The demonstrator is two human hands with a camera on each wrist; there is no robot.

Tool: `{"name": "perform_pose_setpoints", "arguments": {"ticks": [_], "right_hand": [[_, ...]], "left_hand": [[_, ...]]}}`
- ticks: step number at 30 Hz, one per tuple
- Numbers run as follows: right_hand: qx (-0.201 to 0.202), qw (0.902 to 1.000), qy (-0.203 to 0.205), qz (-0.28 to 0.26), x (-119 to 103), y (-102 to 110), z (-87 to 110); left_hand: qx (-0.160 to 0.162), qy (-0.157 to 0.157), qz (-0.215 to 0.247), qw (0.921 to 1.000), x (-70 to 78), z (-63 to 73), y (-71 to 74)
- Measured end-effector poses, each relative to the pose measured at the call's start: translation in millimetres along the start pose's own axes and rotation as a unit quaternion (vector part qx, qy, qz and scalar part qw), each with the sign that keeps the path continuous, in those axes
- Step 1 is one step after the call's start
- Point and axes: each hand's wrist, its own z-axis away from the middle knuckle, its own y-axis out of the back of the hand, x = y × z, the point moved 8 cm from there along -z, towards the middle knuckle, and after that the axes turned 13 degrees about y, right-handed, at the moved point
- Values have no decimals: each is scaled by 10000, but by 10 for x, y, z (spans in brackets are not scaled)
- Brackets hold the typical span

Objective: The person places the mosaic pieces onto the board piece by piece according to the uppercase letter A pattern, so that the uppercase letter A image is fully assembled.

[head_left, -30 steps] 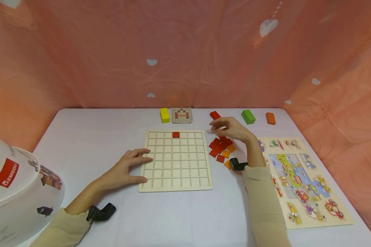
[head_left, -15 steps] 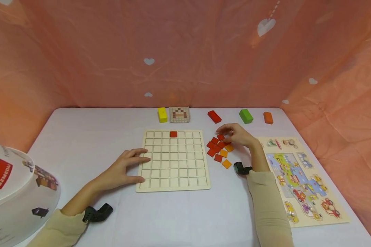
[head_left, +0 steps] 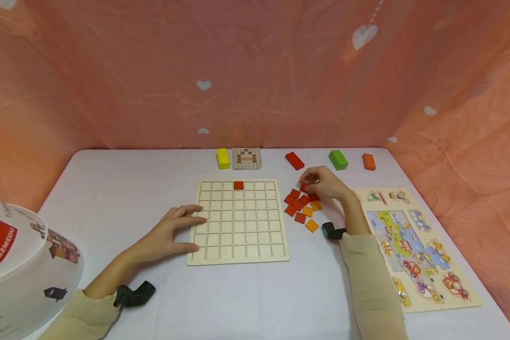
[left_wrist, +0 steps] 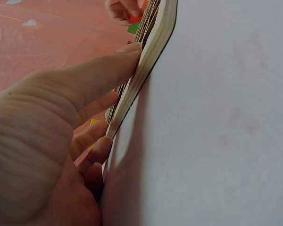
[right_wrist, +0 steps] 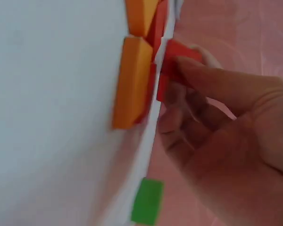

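Note:
A pale wooden grid board [head_left: 239, 222] lies in the middle of the table, one red tile [head_left: 238, 185] set in its top row. My left hand [head_left: 170, 233] rests at the board's left side, thumb and fingertips on its edge. In the left wrist view, the thumb [left_wrist: 108, 70] touches the board's rim [left_wrist: 153, 52]. To the right of the board, my right hand [head_left: 325, 183] pinches a red tile [right_wrist: 172, 59] between thumb and fingers, over a loose pile of red tiles [head_left: 295, 204] and orange tiles [head_left: 311, 225].
Along the back stand a yellow block [head_left: 223, 158], a small pattern card [head_left: 246, 158], a red block [head_left: 295, 161], a green block [head_left: 338, 160] and an orange block [head_left: 369, 162]. A picture puzzle [head_left: 420, 255] lies at right, a white bucket [head_left: 29, 264] at left.
My right hand has come down from near the red block to the pile and taken hold of a red tile, now raised slightly. My left hand stays at the board's edge.

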Motion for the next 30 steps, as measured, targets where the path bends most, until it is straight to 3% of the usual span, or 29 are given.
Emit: {"name": "perform_pose_setpoints", "arguments": {"ticks": [3, 6, 11, 15, 20, 30], "right_hand": [[220, 9994, 249, 20, -188, 3, -157], [234, 9973, 684, -113, -467, -133, -397], [-402, 9913, 1110, -575, -867, -666, -797], [-810, 9858, 1296, -691, -1059, -1050, -992], [-828, 9879, 1131, -662, -1106, -1241, -1072], [-1055, 9884, 907, -612, -1069, -1291, -1036]], "left_hand": [[-8, 31, 29, 10000, -12, 6, -5], [8, 7, 18, 10000, -18, 17, 2], [27, -1, -17, 10000, -26, 13, 14], [12, -29, -27, 10000, -14, 0, 17], [-57, -56, -1, 10000, -1, -8, -8], [-47, -34, -57, 10000, -4, -2, -4]]}}
